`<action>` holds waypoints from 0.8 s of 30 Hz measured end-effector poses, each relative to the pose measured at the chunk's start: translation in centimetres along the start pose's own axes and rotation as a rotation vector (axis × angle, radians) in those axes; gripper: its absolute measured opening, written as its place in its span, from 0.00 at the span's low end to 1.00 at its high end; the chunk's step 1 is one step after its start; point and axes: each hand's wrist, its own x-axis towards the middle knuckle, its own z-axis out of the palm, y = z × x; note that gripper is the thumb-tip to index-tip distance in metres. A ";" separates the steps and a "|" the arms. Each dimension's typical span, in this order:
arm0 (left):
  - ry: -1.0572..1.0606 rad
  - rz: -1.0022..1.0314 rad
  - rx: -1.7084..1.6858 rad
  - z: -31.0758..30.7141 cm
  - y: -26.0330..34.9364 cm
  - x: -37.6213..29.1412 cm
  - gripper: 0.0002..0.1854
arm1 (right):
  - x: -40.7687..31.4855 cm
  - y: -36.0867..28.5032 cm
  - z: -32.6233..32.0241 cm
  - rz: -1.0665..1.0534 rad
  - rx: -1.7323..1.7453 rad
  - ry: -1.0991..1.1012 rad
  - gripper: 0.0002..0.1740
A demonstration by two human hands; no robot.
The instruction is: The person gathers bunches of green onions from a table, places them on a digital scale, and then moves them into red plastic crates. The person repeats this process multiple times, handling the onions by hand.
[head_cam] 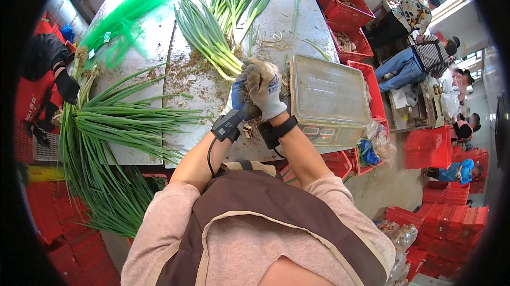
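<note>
Both hands wear dirty work gloves and meet over the metal-topped table [199, 126]. My left hand [241, 96], in a blue and white glove, is partly covered by the other. The grey glove of my right hand [263, 87] lies over its fingers. The white root ends of a bunch of green onions [205, 35] reach my hands; which hand grips them I cannot tell. Behind lies another bunch of green onions [235, 3]. A large pile of green onions [119, 118] hangs over the table's left edge. Roots and soil are scattered around.
A weighing scale with a metal tray [330, 89] stands right of my hands. Green mesh bags [123, 27] lie at the back left. Red crates [344, 5] line the table's right side. A person in black sleeves [48, 63] is at the left; several people are farther off right.
</note>
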 end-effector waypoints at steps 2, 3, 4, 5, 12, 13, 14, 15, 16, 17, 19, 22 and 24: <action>0.026 0.018 0.035 -0.7 0.2 0.0 0.19 | 0.1 -0.4 0.1 -0.004 0.012 0.038 0.16; 0.033 0.025 0.047 -1.1 0.3 0.0 0.19 | 0.0 -0.8 0.1 0.045 0.055 0.027 0.16; 0.046 0.031 0.061 -1.5 0.3 0.1 0.19 | -0.2 -1.2 0.2 0.096 0.098 0.015 0.17; 0.060 0.042 0.080 -2.0 0.4 0.1 0.19 | -0.5 -1.6 0.1 0.125 0.130 -0.011 0.18; 0.172 0.274 0.479 -4.4 1.5 0.2 0.19 | -1.6 -2.1 -0.4 0.052 -0.337 -0.247 0.31; 0.189 0.164 0.203 -4.0 1.9 0.1 0.19 | -1.8 -1.9 -0.5 0.086 -0.412 -0.375 0.32; 0.217 0.066 0.092 -3.4 2.1 -0.2 0.19 | -1.5 -1.3 -0.5 0.186 -0.372 -0.557 0.36; 0.255 -0.028 -0.022 -2.5 2.4 -0.4 0.19 | -1.4 -0.8 -0.4 0.355 -0.080 -0.497 0.36; 0.311 -0.104 0.029 -1.5 2.6 -1.3 0.18 | -1.2 -0.3 -0.2 0.517 0.217 -0.433 0.36; 0.359 -0.182 0.059 -0.4 2.9 -2.4 0.18 | -1.2 0.3 -0.1 0.722 0.507 -0.428 0.37; 0.447 -0.116 0.272 1.7 3.6 -4.9 0.17 | -0.7 1.7 0.9 1.004 0.954 -0.337 0.35; 0.320 0.002 1.091 3.6 5.2 -10.0 0.16 | -0.7 2.7 5.0 1.446 1.502 -0.418 0.28; 0.225 -0.036 1.574 4.4 6.4 -14.0 0.16 | -1.1 2.6 8.6 1.335 1.853 -0.559 0.28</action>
